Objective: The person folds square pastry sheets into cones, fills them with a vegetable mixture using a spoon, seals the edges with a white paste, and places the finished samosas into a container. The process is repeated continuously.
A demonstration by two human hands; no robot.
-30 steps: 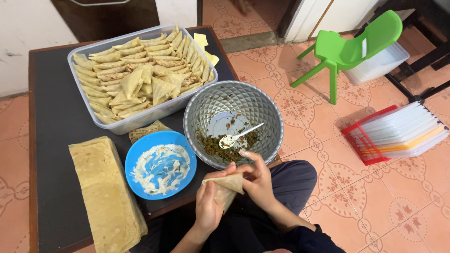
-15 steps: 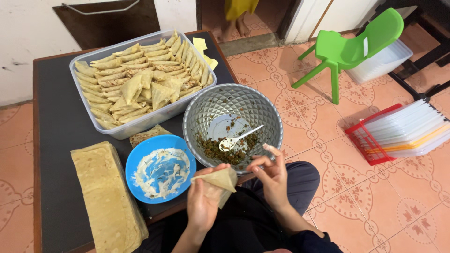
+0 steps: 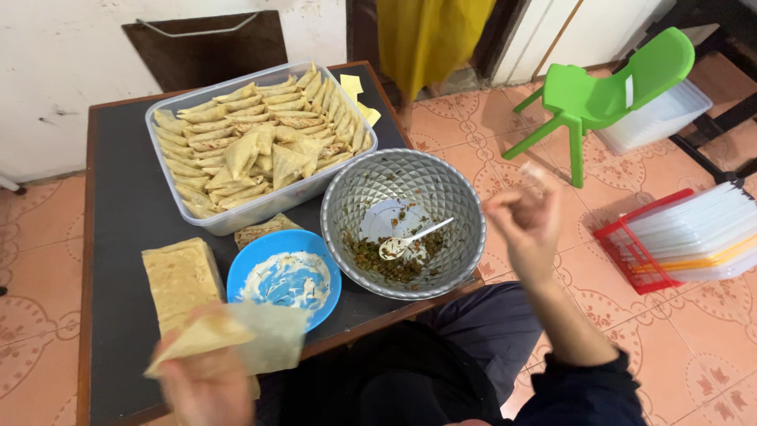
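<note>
My left hand [image 3: 206,386] holds a folded pastry cone [image 3: 236,341] low at the front left, over the table edge near the blue bowl [image 3: 284,278] smeared with white paste. My right hand [image 3: 527,221] is raised and blurred to the right of the grey metal bowl [image 3: 404,223], fingers loosely curled with nothing visible in them. The metal bowl holds dark green filling and a white spoon [image 3: 410,241]. A clear tub [image 3: 256,143] of several folded triangular pastries sits at the back of the dark table [image 3: 126,205]. A stack of flat pastry sheets [image 3: 181,280] lies left of the blue bowl.
A green plastic chair [image 3: 603,95] stands on the tiled floor to the right. A red rack of clear plastic lids [image 3: 694,237] sits further right. A person in yellow cloth [image 3: 430,35] stands behind the table. Small yellow pieces [image 3: 359,99] lie beside the tub.
My hands have parted: the left moved down and left with the pastry cone, the right swung up and right, away from it. The camera view shifted, and the standing person is closer.
</note>
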